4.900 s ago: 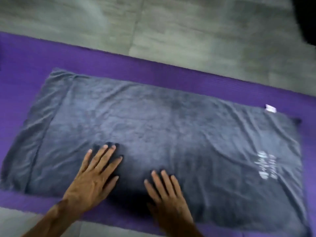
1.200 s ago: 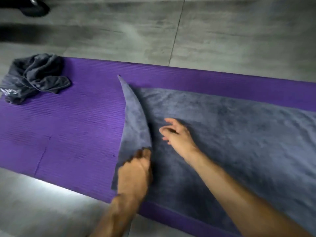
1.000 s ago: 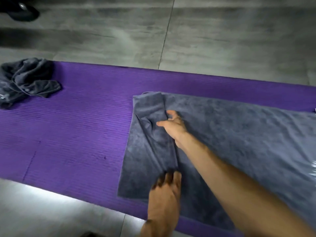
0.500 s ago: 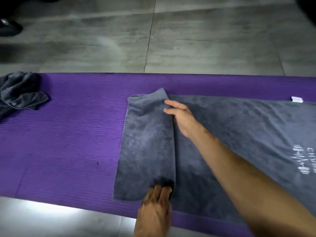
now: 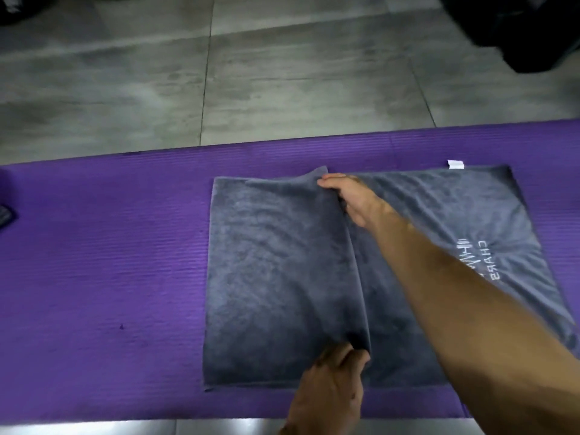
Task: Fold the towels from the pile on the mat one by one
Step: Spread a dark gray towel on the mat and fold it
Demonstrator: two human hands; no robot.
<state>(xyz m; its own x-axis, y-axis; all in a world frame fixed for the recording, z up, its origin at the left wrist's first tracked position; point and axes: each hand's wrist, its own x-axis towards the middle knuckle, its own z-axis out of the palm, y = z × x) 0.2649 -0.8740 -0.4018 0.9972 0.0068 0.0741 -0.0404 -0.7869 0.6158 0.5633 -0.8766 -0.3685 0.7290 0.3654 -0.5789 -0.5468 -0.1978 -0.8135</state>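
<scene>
A grey towel (image 5: pixel 276 271) lies on the purple mat (image 5: pixel 103 262), its left end folded over toward the right. My left hand (image 5: pixel 329 390) pinches the near corner of the folded flap. My right hand (image 5: pixel 351 196) grips the flap's far corner, its forearm stretched across the towel. White lettering (image 5: pixel 477 262) shows on the uncovered right part, and a white label (image 5: pixel 455 164) sticks out at the far right corner.
Grey floor tiles (image 5: pixel 282 73) lie beyond the mat. A dark object (image 5: pixel 518 29) sits at the top right. A sliver of the grey towel pile (image 5: pixel 6 215) shows at the left edge. A strip of bright floor (image 5: pixel 125 428) runs along the mat's near edge.
Both hands have carried the towel's left end further right, so the folded flap is wider. The view has shifted right, and the towel pile has almost left the frame.
</scene>
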